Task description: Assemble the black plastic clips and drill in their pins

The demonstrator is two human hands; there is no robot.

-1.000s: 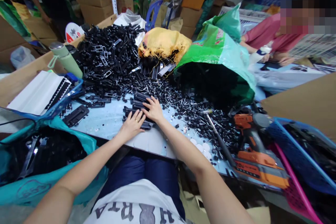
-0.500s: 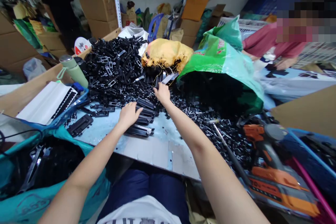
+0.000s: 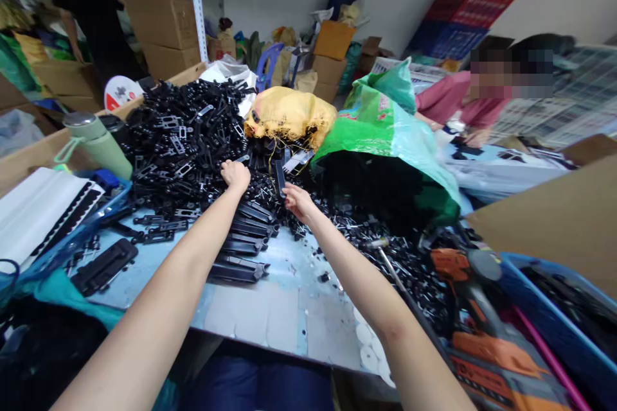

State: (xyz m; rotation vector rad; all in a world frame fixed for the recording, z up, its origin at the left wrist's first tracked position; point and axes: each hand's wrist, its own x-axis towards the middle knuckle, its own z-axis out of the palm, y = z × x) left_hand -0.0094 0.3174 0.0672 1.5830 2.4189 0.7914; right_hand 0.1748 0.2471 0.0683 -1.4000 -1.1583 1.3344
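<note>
Reaching with left hand (image 3: 236,174) into big heap of black plastic parts (image 3: 183,135), fingers curled among them, grip unclear. Pinching one black strip (image 3: 279,178) upright with right hand (image 3: 297,200), just beside row of stacked strips (image 3: 245,237) on table (image 3: 270,308).

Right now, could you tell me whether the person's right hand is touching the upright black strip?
Touching: the head view shows the right hand pinching the black strip at its lower end.
</note>
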